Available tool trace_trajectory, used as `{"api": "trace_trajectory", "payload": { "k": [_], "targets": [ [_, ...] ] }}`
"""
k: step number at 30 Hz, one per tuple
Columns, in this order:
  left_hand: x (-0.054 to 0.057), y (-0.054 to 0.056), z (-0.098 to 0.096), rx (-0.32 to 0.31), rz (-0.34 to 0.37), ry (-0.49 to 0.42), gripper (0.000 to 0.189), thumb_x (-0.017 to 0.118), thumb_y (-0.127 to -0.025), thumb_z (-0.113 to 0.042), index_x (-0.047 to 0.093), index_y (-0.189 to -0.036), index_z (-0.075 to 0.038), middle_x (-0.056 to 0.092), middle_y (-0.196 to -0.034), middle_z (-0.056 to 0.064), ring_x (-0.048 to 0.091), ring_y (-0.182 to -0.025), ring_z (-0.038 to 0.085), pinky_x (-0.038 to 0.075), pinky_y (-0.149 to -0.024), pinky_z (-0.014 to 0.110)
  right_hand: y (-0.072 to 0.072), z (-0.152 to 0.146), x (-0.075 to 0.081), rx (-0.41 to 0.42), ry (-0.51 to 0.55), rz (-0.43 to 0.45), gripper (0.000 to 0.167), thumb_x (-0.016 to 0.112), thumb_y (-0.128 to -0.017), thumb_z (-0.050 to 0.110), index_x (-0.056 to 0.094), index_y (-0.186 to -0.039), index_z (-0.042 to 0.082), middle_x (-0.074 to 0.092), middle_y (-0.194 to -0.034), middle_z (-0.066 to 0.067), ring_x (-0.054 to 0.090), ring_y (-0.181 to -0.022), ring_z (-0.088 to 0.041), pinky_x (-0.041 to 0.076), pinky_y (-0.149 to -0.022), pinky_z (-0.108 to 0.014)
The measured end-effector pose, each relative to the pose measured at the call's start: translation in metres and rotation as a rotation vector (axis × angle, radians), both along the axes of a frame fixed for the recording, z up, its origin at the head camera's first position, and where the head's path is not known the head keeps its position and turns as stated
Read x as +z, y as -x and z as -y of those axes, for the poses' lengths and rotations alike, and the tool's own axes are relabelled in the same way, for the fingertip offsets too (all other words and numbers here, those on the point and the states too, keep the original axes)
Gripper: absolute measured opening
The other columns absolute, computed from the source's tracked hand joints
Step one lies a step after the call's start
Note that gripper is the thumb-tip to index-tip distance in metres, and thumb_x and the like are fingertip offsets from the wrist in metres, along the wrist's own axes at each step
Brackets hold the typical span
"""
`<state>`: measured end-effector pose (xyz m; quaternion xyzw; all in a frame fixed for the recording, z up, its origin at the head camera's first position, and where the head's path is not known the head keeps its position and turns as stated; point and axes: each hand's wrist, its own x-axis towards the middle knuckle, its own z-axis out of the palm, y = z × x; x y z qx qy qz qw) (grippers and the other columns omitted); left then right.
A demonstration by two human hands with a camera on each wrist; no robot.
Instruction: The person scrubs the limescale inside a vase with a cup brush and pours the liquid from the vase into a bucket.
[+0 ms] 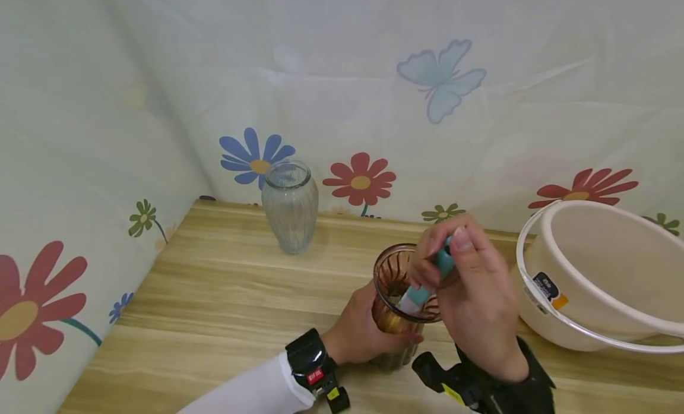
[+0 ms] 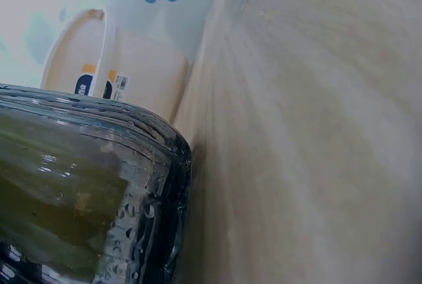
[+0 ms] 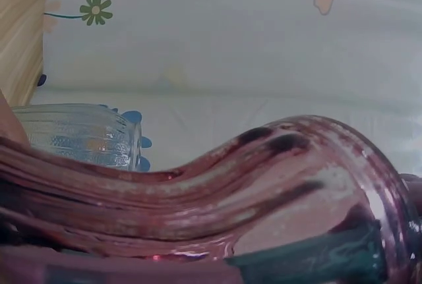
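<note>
Leftward, the wooden table stretched to the flowered curtain; rightward, a pail stood near. The left hand gripped the brown vase between them, while the right hand pinched a teal tool dipped inside its rim.

Open room left, tight right.
You can pass over the worktop left of the clear vase, or between it and the brown vase. Your left hand blocks the brown vase's near left side; your right hand and the teal tool crowd its mouth. Bucket obstructs far right; printed sheet bounds back and left.
</note>
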<state>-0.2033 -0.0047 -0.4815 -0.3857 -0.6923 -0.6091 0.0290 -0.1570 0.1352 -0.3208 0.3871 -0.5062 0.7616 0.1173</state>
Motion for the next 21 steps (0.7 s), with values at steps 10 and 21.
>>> {"api": "trace_trajectory", "payload": {
  "k": [10, 21],
  "targets": [
    [0.0, 0.001, 0.0, -0.026, 0.003, -0.007, 0.075, 0.086, -0.079, -0.016, 0.046, -0.142, -0.019, 0.067, -0.132, 0.003, 0.065, -0.119, 0.008, 0.055, -0.105, 0.031, -0.01, -0.001, 0.01, -0.154, -0.387, 0.018, 0.029, 0.023, -0.112, 0.003, 0.048, -0.1, -0.001, 0.055, -0.082, -0.006, 0.056, -0.073, -0.022, 0.051, -0.065, -0.034],
    [0.0, 0.0, 0.0, -0.064, 0.018, -0.039, 0.075, 0.084, -0.081, -0.012, 0.045, -0.144, -0.018, 0.066, -0.133, 0.006, 0.066, -0.12, 0.011, 0.055, -0.106, 0.032, -0.014, 0.0, 0.009, -0.168, -0.496, 0.021, 0.018, 0.035, -0.108, -0.004, 0.049, -0.1, 0.003, 0.056, -0.082, -0.003, 0.056, -0.076, -0.02, 0.05, -0.07, -0.034]
  ]
}}
